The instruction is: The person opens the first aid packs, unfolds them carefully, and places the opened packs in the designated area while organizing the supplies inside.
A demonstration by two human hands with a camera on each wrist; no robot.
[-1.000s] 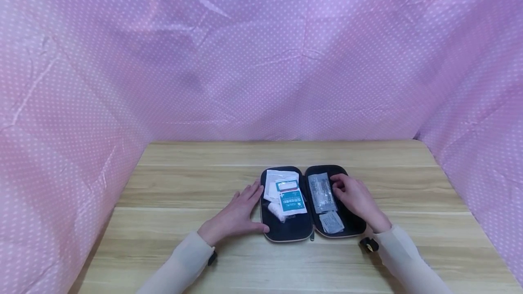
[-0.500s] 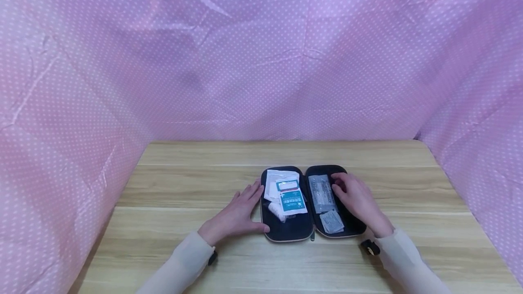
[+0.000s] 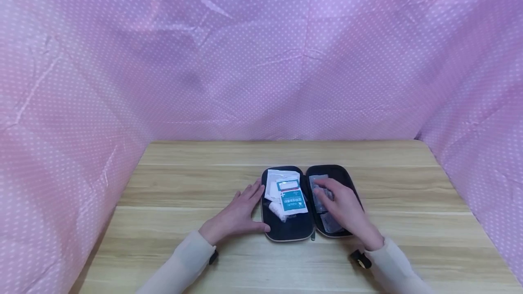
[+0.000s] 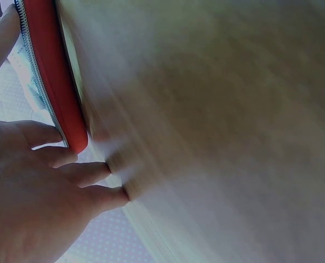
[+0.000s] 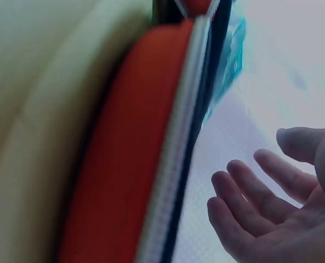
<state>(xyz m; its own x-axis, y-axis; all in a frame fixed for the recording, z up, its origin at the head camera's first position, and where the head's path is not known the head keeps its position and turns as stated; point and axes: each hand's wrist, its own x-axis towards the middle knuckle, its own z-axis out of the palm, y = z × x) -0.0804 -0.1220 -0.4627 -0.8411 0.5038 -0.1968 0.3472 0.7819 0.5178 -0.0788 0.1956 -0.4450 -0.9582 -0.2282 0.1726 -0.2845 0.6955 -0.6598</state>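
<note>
A zip case (image 3: 288, 231) lies unfolded on the table, black inside, with a red shell (image 4: 50, 71) in the left wrist view. Its left half holds white packets (image 3: 271, 186), a teal-and-white packet (image 3: 293, 201) and a small white roll (image 3: 276, 211). My left hand (image 3: 237, 219) rests along that half's outer edge, thumb and fingertips at the zipper. My right hand (image 3: 345, 205) is over the right half, its fingers loosely bent and holding nothing. Beneath it, partly hidden, are a clear-grey packet (image 3: 319, 206) and smaller silvery packets (image 3: 330, 224).
The wood-grain table (image 3: 196, 171) extends around the case on all sides. Pink dotted cloth (image 3: 261, 80) hangs behind the table and along both sides. A zipper pull (image 3: 313, 236) sticks out at the case's near edge, between its halves.
My right hand has moved left from the right half's outer side and now covers part of the grey and silvery packets. The left hand and the case have hardly moved.
</note>
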